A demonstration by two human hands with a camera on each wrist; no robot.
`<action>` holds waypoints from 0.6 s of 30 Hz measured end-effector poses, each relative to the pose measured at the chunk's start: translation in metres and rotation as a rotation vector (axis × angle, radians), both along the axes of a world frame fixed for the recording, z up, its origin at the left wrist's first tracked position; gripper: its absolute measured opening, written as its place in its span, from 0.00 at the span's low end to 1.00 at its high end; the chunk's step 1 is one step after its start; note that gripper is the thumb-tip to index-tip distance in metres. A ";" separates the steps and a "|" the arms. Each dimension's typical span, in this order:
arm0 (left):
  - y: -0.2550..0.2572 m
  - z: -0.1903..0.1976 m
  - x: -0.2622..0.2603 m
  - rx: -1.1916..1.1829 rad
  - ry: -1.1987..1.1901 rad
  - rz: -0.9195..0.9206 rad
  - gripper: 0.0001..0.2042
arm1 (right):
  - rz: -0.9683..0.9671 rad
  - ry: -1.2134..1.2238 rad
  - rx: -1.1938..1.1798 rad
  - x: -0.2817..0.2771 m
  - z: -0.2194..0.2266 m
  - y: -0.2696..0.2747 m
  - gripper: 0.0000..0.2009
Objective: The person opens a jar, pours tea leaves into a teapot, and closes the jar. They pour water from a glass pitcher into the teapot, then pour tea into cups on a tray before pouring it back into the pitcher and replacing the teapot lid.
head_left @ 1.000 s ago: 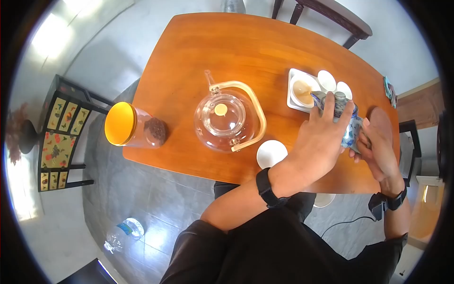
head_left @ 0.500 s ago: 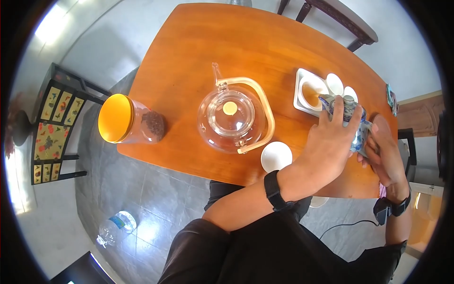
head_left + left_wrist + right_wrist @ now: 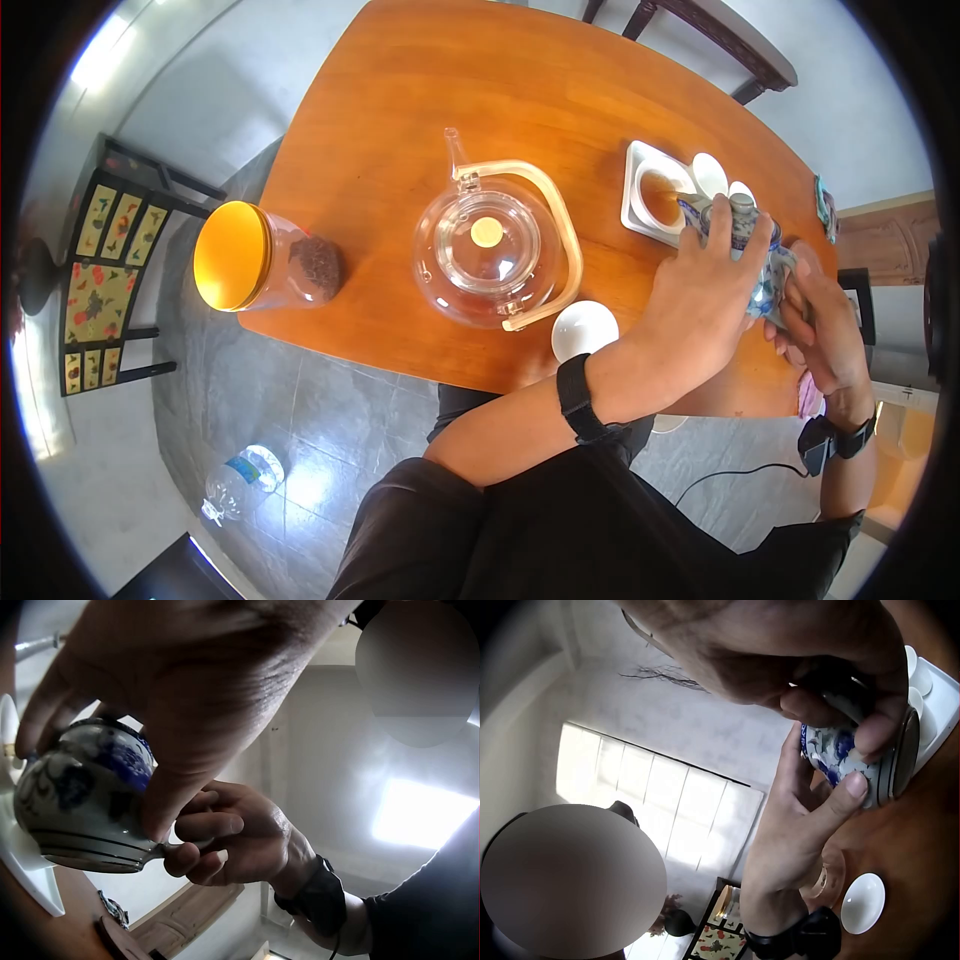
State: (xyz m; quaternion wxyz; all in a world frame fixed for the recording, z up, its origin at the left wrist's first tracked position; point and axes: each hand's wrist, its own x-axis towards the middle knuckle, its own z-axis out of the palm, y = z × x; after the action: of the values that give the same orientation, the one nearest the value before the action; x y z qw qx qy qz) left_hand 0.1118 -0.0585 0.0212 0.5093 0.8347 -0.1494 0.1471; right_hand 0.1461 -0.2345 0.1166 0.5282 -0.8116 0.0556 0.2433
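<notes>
A blue-and-white porcelain teapot point(image 3: 765, 285) is tilted at the right of the table, its spout over a white bowl point(image 3: 683, 180). Brown tea point(image 3: 657, 198) runs from the spout and stands in the bowl. My left hand point(image 3: 695, 320) reaches across and grips the pot, fingers over the lid area, thumb point(image 3: 169, 806) along the body. With curled fingers, my right hand point(image 3: 828, 325) holds the handle, which shows between the fingers in the left wrist view. The bowl sits in a white tray point(image 3: 631, 213) beside small white cups point(image 3: 709, 175).
A glass kettle point(image 3: 490, 255) with a wooden handle stands mid-table. Close to my left forearm is a white bowl point(image 3: 585, 331). At the left edge of the table point(image 3: 400, 90) is a yellow-lidded jar point(image 3: 235, 257). A plastic bottle point(image 3: 243, 483) lies on the floor.
Tea in the bowl looks darker and covers more of it than a second ago. Both hands keep their grip on the tilted teapot. The head view has shifted slightly.
</notes>
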 end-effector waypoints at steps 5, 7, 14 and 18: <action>0.002 0.004 0.000 0.004 0.006 0.008 0.41 | -0.017 -0.003 0.001 -0.002 0.005 0.004 0.17; 0.004 0.006 -0.001 0.007 0.020 -0.013 0.41 | 0.004 0.013 0.013 -0.002 0.005 0.002 0.16; 0.003 0.004 -0.002 0.019 0.012 0.004 0.41 | 0.001 0.018 0.013 -0.003 0.006 0.004 0.15; 0.004 0.004 -0.002 0.024 0.000 0.000 0.41 | -0.002 -0.002 0.027 -0.003 0.003 0.000 0.17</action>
State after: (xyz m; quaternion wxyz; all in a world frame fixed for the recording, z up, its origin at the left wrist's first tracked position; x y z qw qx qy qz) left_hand 0.1101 -0.0542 0.0253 0.4993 0.8407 -0.1509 0.1453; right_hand 0.1426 -0.2342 0.1198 0.5394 -0.8046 0.0527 0.2426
